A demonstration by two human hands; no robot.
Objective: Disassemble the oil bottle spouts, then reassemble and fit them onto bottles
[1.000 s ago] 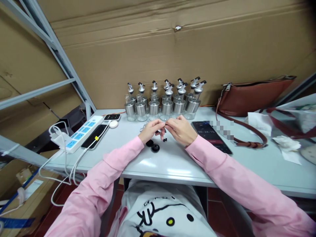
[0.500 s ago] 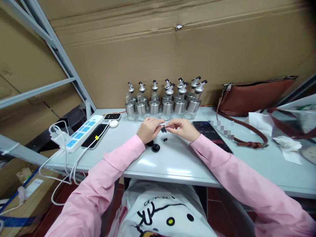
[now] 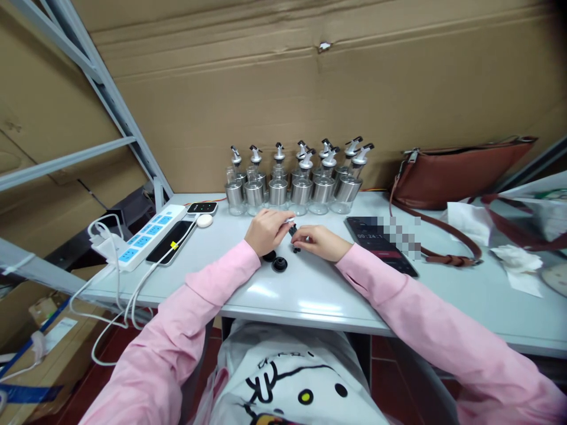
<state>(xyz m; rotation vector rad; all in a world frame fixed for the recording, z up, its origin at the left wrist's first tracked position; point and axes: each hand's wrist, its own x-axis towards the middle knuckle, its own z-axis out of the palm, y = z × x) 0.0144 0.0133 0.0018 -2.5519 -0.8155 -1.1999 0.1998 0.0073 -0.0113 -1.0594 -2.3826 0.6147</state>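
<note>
My left hand is closed, thumb and fingers pinching a small silver-white pourer spout with a black part at its end. My right hand is just to the right and slightly nearer me, fingertips pinched together low over the table. Tiny black pieces lie by those fingertips, partly covered; whether one is between them is hidden. Near my left wrist sits a round black stopper, and another black round part is half hidden behind the wrist.
Glass bottles with steel sleeves stand in rows at the back, several topped with pourers. On the left are a power strip, a phone and white cables. To the right lie another phone, a brown bag and crumpled tissue.
My right hand has moved away from the spout, down towards me to the tiny black pieces. My left hand keeps its hold on the spout, almost still.
</note>
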